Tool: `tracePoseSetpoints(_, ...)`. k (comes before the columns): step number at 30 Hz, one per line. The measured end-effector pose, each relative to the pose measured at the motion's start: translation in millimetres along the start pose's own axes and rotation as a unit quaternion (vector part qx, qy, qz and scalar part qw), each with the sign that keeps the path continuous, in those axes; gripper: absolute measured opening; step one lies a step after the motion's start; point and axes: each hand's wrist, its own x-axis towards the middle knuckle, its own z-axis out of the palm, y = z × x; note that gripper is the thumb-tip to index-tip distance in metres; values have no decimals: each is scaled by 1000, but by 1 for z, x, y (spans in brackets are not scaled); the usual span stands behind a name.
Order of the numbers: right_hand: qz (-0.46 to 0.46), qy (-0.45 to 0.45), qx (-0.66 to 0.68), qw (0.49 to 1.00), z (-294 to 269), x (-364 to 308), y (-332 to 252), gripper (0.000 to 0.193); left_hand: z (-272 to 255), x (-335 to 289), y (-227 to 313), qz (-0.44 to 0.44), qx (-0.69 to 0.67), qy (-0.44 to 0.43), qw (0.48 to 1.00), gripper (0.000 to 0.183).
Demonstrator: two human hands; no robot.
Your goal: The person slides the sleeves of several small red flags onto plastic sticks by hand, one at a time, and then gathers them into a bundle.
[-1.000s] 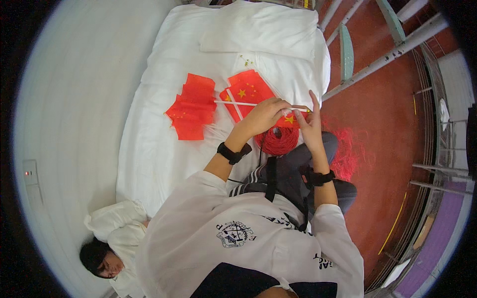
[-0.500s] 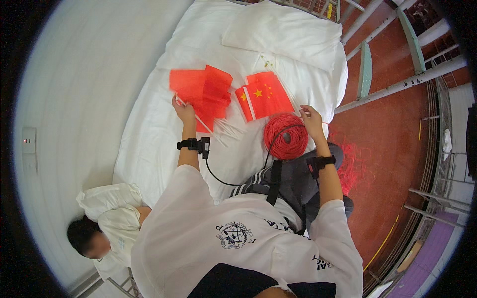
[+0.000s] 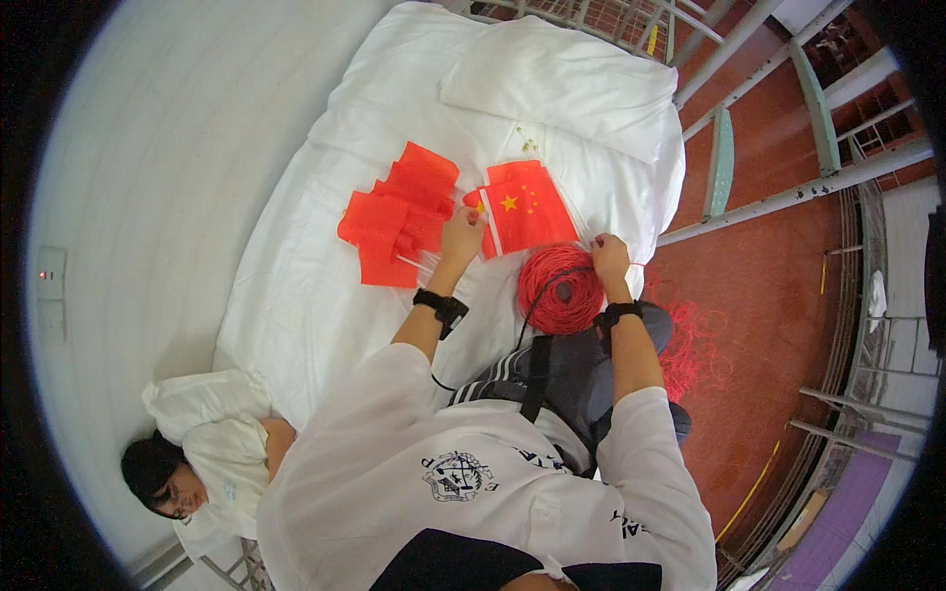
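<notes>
A bed (image 3: 286,325) with white bedding fills the middle of the view, between a pale wall (image 3: 168,197) on the left and a reddish-brown floor (image 3: 749,374) on the right. The wearer, in a white shirt (image 3: 394,473) and dark trousers (image 3: 567,364), sits at the bed's near right side. Another person (image 3: 232,448), dressed in white, is at the lower left.

A white pillow (image 3: 562,79) lies at the far end. Nearer, two groups of small flags rest on the sheet: a loosely fanned red pile (image 3: 394,212) on the left and, just to its right, a neater stack (image 3: 537,212) — red with yellow stars and a white strip along one side. A round coil of red cord (image 3: 579,307) sits below the stack, and tangled red strands (image 3: 690,345) spread on the floor.

The left hand (image 3: 463,234) is at the stack's left edge, between the two groups, fingers bent inward; whether they pinch anything is hidden. The right hand (image 3: 611,258) is curled at the coil's upper right — its grip cannot be told either.

Each wrist wears a black band. Smallest are some gold-coloured tips (image 3: 529,144) beyond the stack.
</notes>
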Motion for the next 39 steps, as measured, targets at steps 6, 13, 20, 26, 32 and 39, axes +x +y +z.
tracePoseSetpoints(6,-56,223,64,971,-9,-5,14,17,30,11,25,-110,97,-5,989,36)
tracePoseSetpoints(13,11,181,236,955,-36,-31,13,17,33,11,36,-25,27,-28,999,32)
tracePoseSetpoints(20,-11,63,490,869,-60,-66,-9,8,14,-28,120,208,-104,-145,962,26)
tracePoseSetpoints(26,-22,-15,642,766,-61,-86,-37,7,23,-42,138,188,-83,-253,945,28)
tracePoseSetpoints(32,-5,106,729,676,-78,-91,-52,9,34,-48,131,157,-180,-305,922,28)
tracePoseSetpoints(39,7,88,749,657,-85,-79,-58,9,26,-52,137,171,-170,-345,907,26)
